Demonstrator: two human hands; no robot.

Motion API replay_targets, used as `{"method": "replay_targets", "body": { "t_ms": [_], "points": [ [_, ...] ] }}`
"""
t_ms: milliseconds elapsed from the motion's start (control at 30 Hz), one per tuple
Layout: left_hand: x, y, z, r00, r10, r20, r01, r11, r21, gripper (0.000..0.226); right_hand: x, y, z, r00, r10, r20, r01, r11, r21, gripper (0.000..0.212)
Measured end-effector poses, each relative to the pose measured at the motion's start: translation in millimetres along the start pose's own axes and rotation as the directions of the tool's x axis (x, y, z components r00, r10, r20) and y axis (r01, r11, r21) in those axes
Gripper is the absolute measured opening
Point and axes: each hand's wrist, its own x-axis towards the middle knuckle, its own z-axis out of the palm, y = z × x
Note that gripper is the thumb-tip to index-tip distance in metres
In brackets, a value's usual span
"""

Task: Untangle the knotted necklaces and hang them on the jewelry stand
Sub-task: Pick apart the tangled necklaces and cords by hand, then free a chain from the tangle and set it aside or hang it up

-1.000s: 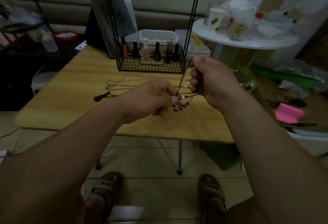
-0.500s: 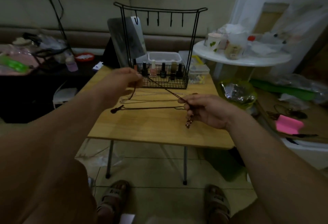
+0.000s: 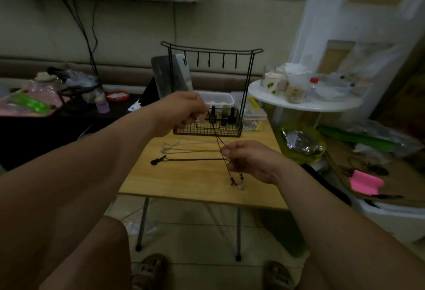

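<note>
A person seated at a small wooden table [image 3: 195, 181] holds one dark cord necklace [image 3: 218, 142] stretched between both hands above the tabletop. The left hand [image 3: 184, 110] is raised in front of the wire basket [image 3: 207, 131] at the foot of the black jewelry stand [image 3: 211, 48], with thumb and fingers pinched on the upper end of the cord. The right hand [image 3: 248, 161] sits lower and nearer, over the right part of the table, with its fingers curled round the cord. Below it a short beaded pendant [image 3: 236, 180] dangles just above the wood. The cord runs as a steep slanted line from the left hand down to the right. A second ago the two hands were close together, working at the cord near the table's front edge. Half a second ago they had drawn apart, and now the left hand is higher and closer to the stand, so the cord slopes more sharply. The view has also tilted up, so the stand's top bar and its row of hooks are fully visible. Two other necklaces lie flat on the table between the hands and the basket: a pale silvery chain [image 3: 184, 149] and a black cord with a dark pendant [image 3: 158, 161]. Nail polish bottles [image 3: 232, 113] stand upright in the basket.
</note>
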Motion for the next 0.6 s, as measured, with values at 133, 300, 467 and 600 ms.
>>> {"method": "replay_targets", "body": {
  "t_ms": [133,300,467,600],
  "points": [
    [5.9,22.1,6.4,0.999,0.014,0.053,-0.011,0.999,-0.052,0.010,1.6,-57.2,12.3,0.990,-0.129,0.061,0.125,0.990,0.065,0.012],
    [9.1,37.2,10.7,0.991,-0.014,0.130,0.048,0.963,-0.264,0.024,-1.6,-111.2,12.3,0.974,-0.224,0.001,0.223,0.967,0.125,0.012],
    [5.5,44.2,5.1,0.971,-0.009,0.240,0.067,0.970,-0.233,0.014,-10.6,-122.6,10.4,0.978,-0.205,-0.050,0.210,0.964,0.164,0.009],
    [0.7,47.1,-4.9,0.973,-0.048,0.227,0.074,0.991,-0.111,0.009,-17.7,-129.6,5.4,0.966,-0.179,-0.186,0.209,0.964,0.162,0.006]
  ]
}}
